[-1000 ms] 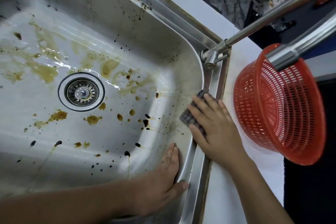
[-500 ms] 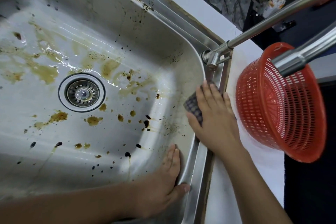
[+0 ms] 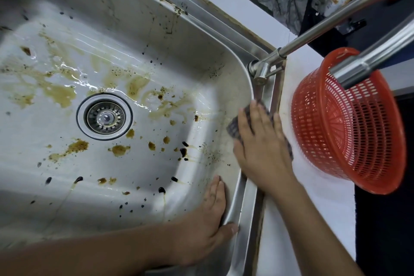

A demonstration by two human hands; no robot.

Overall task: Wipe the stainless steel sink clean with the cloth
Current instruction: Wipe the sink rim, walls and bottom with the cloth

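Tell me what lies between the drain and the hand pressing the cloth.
Head view: brown smears and dark drips on wet sink floor, between drain and right hand on cloth.

drain [image 3: 104, 116] in sink [image 3: 139, 29] ctr, basket [image 3: 349, 132] rt of sink

We see two bare forearms and hands. The left hand [image 3: 201, 228] and right hand [image 3: 262, 148] wear nothing.
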